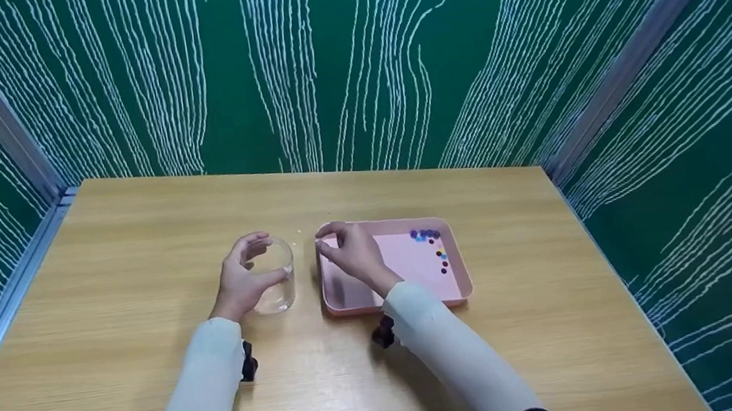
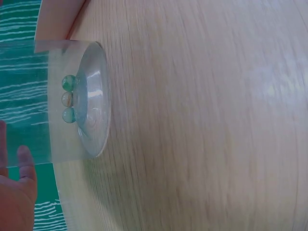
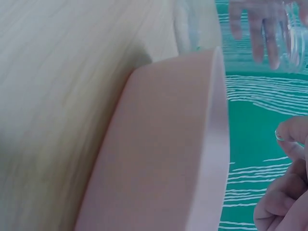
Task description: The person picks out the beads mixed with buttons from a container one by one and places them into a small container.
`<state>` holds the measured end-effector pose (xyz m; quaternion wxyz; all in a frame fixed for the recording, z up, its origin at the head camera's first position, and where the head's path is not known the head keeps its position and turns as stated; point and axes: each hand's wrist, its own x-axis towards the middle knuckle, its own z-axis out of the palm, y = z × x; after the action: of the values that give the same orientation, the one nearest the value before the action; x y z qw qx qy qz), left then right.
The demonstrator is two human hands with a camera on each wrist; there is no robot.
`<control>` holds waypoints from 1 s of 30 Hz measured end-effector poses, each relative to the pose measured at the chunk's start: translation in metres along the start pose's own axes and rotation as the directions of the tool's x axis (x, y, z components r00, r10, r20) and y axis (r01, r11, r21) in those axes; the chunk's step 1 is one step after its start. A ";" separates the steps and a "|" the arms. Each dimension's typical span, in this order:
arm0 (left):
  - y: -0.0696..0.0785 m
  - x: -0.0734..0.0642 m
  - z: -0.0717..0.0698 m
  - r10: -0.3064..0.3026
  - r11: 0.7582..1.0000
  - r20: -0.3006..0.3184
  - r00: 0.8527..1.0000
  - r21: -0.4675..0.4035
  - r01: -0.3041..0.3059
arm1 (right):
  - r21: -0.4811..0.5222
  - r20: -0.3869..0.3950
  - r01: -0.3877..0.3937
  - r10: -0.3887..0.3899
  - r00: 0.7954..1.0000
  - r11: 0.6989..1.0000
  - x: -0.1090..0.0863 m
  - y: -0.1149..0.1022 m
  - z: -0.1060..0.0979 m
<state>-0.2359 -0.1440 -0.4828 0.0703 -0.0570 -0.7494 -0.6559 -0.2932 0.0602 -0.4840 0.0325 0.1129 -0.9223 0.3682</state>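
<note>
In the head view my left hand (image 1: 239,284) grips a clear cylindrical jar (image 1: 279,296) standing upright on the table, thumb across the near side and fingers around the far side. Three greenish glass marbles (image 2: 68,99) lie at its bottom in the left wrist view. Over the left end of a pink tray (image 1: 351,310), my right hand (image 1: 359,255) pinches a small clear glass marble (image 3: 278,135) between thumb and forefinger, mostly hidden by the fingertips. Several small balls (image 1: 430,234), purple, blue, dark red and yellow, sit at the tray's right end.
The wooden table (image 1: 531,353) carries jar and tray side by side, with a narrow gap between them. A few tiny pale specks (image 1: 296,233) show behind that gap. Green walls with white streaks (image 1: 279,69) and metal posts (image 1: 627,55) enclose the table's back and sides.
</note>
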 end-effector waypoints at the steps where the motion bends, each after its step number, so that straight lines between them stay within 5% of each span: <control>1: -0.002 0.001 0.000 -0.005 1.000 0.002 1.000 0.001 0.005 | 0.005 0.003 -0.002 0.002 1.000 1.000 0.000 -0.002 0.000; 9: -0.029 0.010 0.000 0.001 1.000 -0.013 1.000 0.006 -0.001 | 0.053 0.009 0.069 -0.069 0.998 0.996 -0.004 -0.016 0.002; 25: -0.028 0.010 -0.001 0.011 1.000 -0.003 1.000 0.007 -0.011 | 0.116 0.029 0.205 -0.209 0.977 0.972 -0.010 -0.034 0.004; 30: -0.030 0.010 -0.001 -0.008 1.000 -0.002 1.000 0.014 0.008 | 0.104 0.045 0.189 -0.195 0.980 0.976 -0.011 -0.035 0.006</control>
<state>-0.2509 -0.1489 -0.5097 0.0686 -0.0530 -0.7543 -0.6508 -0.2740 0.0340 -0.4666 0.0367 0.2131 -0.8883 0.4053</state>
